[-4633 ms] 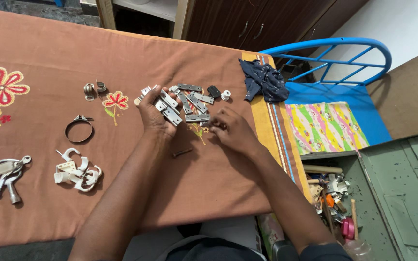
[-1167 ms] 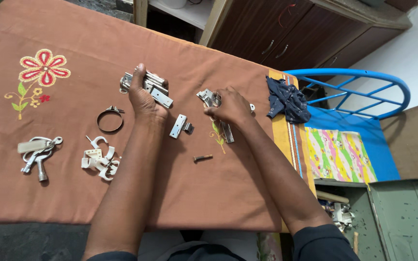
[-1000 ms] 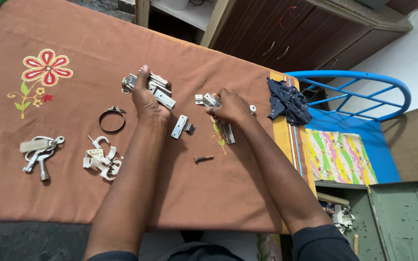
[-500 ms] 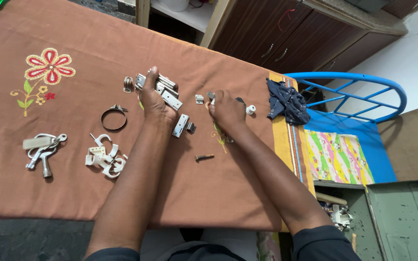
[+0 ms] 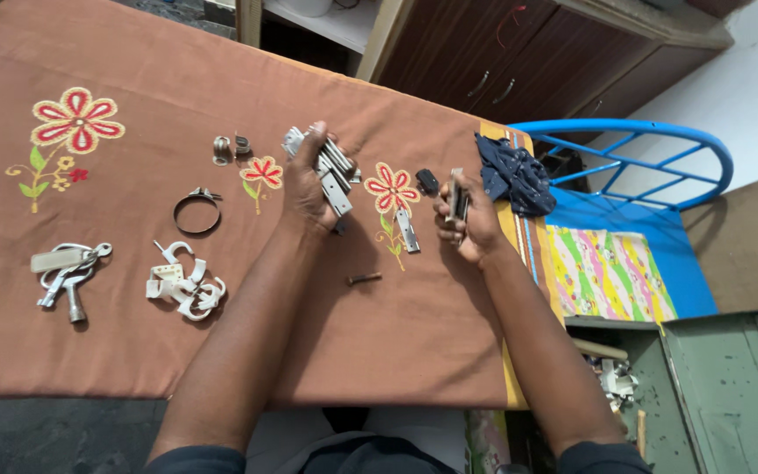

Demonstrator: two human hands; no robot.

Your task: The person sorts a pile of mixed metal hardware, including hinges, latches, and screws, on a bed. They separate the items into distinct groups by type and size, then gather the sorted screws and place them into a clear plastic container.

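Observation:
My left hand [image 5: 309, 189] is closed around a stack of silver metal hinges [image 5: 331, 167] above the brown embroidered cloth [image 5: 133, 105]. To its right, my right hand [image 5: 467, 219] grips several more metal hinges [image 5: 458, 197] held upright near the cloth's orange border. Between the two hands, one loose hinge [image 5: 407, 231] lies on the cloth below a red embroidered flower [image 5: 391, 187]. A small black piece [image 5: 427, 181] sits just left of my right hand. A dark screw [image 5: 364, 278] lies nearer to me.
On the left of the cloth lie white plastic clips [image 5: 177, 283], a metal ring clamp [image 5: 196, 212], a bunch of keys [image 5: 63, 272] and two small metal fittings [image 5: 228, 147]. A dark blue rag [image 5: 509, 175] and a blue chair [image 5: 633, 158] are at right.
My right hand gathered the hinges off the cloth and lifted them to the right. My left hand moved right with its stack. The hinge that lay by my left hand is gone from the cloth.

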